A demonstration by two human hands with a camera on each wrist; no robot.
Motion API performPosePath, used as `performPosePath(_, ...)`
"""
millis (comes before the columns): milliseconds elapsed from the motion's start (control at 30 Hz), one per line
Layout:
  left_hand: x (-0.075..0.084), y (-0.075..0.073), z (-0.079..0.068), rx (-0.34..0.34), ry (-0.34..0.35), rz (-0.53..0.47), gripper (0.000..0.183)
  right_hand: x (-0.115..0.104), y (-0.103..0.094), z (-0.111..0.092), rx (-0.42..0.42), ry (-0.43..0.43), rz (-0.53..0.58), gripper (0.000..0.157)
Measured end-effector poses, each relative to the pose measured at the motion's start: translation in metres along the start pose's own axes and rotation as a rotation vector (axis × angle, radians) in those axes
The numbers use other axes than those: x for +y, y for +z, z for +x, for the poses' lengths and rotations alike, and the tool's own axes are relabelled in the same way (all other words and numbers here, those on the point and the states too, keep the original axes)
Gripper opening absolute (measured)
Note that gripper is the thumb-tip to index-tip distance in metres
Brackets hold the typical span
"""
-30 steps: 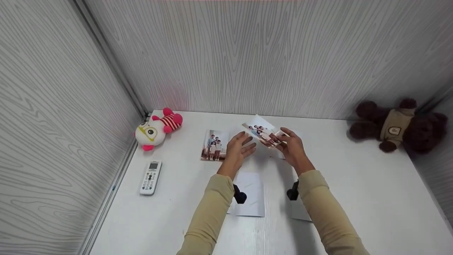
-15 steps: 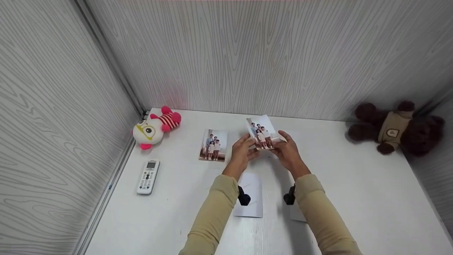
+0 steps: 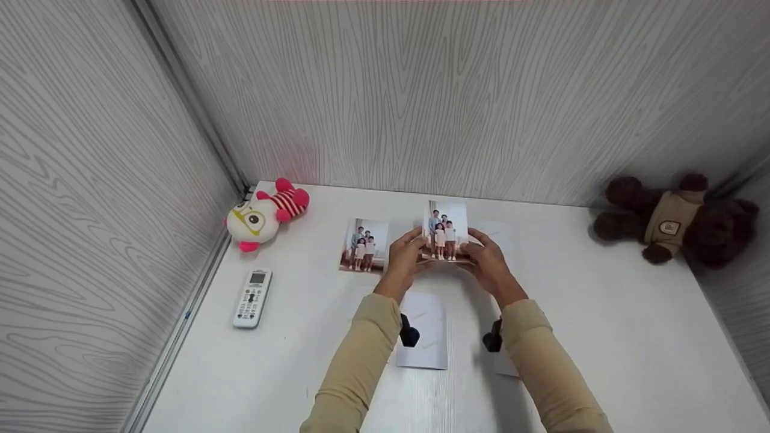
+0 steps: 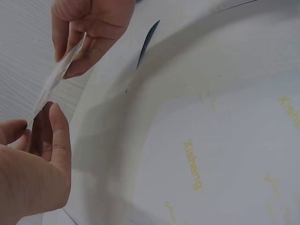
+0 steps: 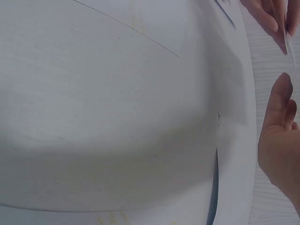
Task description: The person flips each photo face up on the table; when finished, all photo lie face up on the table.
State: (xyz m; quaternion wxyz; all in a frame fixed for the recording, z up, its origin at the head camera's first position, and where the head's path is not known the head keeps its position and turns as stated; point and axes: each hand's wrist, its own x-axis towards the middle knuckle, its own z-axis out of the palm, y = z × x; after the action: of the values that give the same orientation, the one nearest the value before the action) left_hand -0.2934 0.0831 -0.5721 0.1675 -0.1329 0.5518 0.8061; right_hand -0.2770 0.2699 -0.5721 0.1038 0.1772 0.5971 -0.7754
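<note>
Both hands hold a glossy photo print [image 3: 445,222] upright above the table, its picture of several people standing in a room facing the head camera. My left hand [image 3: 403,260] pinches the lower left edge, thumb in front. On the lower right edge my right hand [image 3: 490,264] pinches it the same way. The left wrist view shows the photo [image 4: 58,75] almost edge-on between the two hands. A matching photo [image 3: 364,245] lies picture-up on the table, just left of the left hand.
White sheets with faint print lie below the arms: one sheet [image 3: 423,337] in the middle, another [image 3: 505,364] partly under the right sleeve, a third [image 3: 498,233] behind the right hand. A remote control [image 3: 252,299] and plush toy [image 3: 264,216] are left; a brown teddy bear [image 3: 674,219] is right.
The photo has turned from a slant to upright and faces the head camera. My left hand, apart from it a second ago, now grips its left edge. The things on the table have stayed put.
</note>
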Motion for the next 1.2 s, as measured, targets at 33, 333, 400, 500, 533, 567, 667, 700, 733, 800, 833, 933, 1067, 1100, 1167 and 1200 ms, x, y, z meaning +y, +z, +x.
performPosePath(33,0.000,-0.001,0.000,0.003,0.002,0.007,0.044,0.000,0.000,0.000,-0.003,0.010,0.000,0.060)
performPosePath(333,-0.001,-0.009,0.002,0.051,-0.013,0.088,0.046,0.011,0.006,0.000,-0.073,0.061,-0.032,0.062)
performPosePath(400,-0.002,-0.011,0.001,0.058,-0.030,0.102,0.047,0.014,0.008,0.000,-0.069,0.051,-0.044,0.061)
performPosePath(500,-0.003,-0.012,0.001,0.057,-0.056,0.100,0.048,0.018,0.011,0.001,-0.054,0.049,-0.062,0.060)
performPosePath(533,-0.003,-0.013,0.001,0.055,-0.062,0.093,0.048,0.019,0.011,0.001,-0.054,0.051,-0.072,0.060)
performPosePath(567,-0.004,-0.013,0.001,0.057,-0.070,0.083,0.048,0.020,0.012,0.002,-0.050,0.052,-0.080,0.060)
performPosePath(667,-0.004,-0.015,0.001,0.058,-0.086,0.044,0.046,0.022,0.013,0.003,-0.039,0.063,-0.108,0.059)
performPosePath(700,-0.004,-0.015,0.001,0.061,-0.090,0.033,0.044,0.022,0.014,0.003,-0.035,0.068,-0.120,0.059)
performPosePath(733,-0.004,-0.016,0.001,0.064,-0.093,0.027,0.042,0.022,0.014,0.004,-0.026,0.073,-0.127,0.059)
performPosePath(800,-0.005,-0.017,0.000,0.065,-0.100,0.024,0.041,0.023,0.015,0.004,-0.012,0.086,-0.140,0.057)
performPosePath(833,-0.005,-0.018,0.001,0.067,-0.101,0.029,0.038,0.023,0.015,0.004,-0.005,0.096,-0.147,0.057)
performPosePath(933,-0.007,-0.021,0.003,0.074,-0.092,0.056,0.033,0.022,0.017,0.005,-0.003,0.110,-0.153,0.054)
performPosePath(1067,-0.008,-0.023,0.004,0.091,-0.097,0.080,0.031,0.022,0.021,0.004,0.021,0.118,-0.194,0.053)
performPosePath(1100,-0.008,-0.023,0.005,0.088,-0.097,0.082,0.031,0.022,0.021,0.004,0.030,0.117,-0.226,0.053)
performPosePath(1167,-0.006,-0.021,0.003,0.090,-0.103,0.118,0.035,0.021,0.022,0.003,0.046,0.109,-0.295,0.054)
performPosePath(1200,-0.006,-0.021,0.003,0.092,-0.095,0.147,0.036,0.021,0.022,0.003,0.051,0.102,-0.318,0.054)
